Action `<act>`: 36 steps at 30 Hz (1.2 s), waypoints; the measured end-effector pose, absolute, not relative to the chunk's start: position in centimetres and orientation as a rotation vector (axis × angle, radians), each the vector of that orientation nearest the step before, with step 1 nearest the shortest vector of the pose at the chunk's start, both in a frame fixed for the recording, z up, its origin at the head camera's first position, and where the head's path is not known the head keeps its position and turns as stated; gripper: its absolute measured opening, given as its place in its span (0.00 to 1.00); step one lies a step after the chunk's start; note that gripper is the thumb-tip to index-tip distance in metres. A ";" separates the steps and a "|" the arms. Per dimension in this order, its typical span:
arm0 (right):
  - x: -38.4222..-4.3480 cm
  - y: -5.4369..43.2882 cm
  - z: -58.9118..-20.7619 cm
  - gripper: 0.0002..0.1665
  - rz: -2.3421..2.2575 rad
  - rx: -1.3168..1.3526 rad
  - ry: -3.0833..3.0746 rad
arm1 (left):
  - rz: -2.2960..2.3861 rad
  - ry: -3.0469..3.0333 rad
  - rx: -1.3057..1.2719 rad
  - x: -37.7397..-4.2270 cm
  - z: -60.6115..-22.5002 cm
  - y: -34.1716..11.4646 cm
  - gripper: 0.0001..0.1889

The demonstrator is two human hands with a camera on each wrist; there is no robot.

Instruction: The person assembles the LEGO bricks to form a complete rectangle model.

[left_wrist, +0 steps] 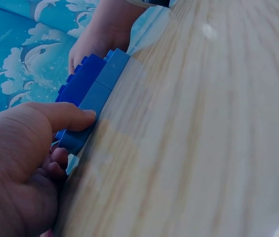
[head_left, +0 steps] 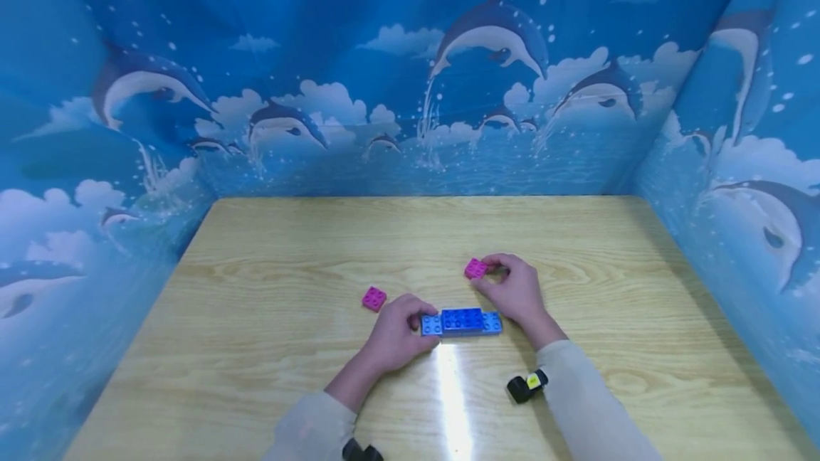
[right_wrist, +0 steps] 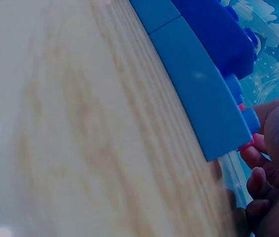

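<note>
The head view is bright, with a white streak of glare on the table [head_left: 288, 247]; both wrist views are dim, with pale reflections, the right one's wood grain blurred.

The bricks were carried by a pale tabletop [head_left: 275, 247], its surface marked throughout by a wavy, yellowish-brown wood grain. A narrow streak of bright light [head_left: 451, 397] was reflected on the near part. Around the middle, two light-blue bricks [head_left: 492, 323] were laid end to end, and the seam between them was shown in both wrist views. To their left and slightly farther back, a square pink brick [head_left: 374, 299] was set apart, studs upward, turned a little askew. Whether the surface was touched by a second pink brick [head_left: 475, 268], farther right, could not be told.
</note>
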State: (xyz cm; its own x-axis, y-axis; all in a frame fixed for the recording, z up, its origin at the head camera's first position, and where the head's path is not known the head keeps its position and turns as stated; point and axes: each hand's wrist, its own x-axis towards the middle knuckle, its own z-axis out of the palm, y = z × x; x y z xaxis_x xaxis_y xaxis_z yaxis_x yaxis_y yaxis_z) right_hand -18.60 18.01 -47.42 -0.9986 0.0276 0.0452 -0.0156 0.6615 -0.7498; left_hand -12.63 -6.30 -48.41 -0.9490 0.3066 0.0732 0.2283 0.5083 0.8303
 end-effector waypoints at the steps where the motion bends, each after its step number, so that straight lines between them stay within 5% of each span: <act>1: -18.6 18.1 -47.3 0.26 1.277 -0.019 -2.814 | 1.440 2.654 0.475 -12.6 -48.4 -6.3 0.20; 36: -15.6 20.3 -46.3 0.22 1.405 0.112 -2.760 | 1.453 2.661 0.488 -12.5 -48.3 -6.3 0.19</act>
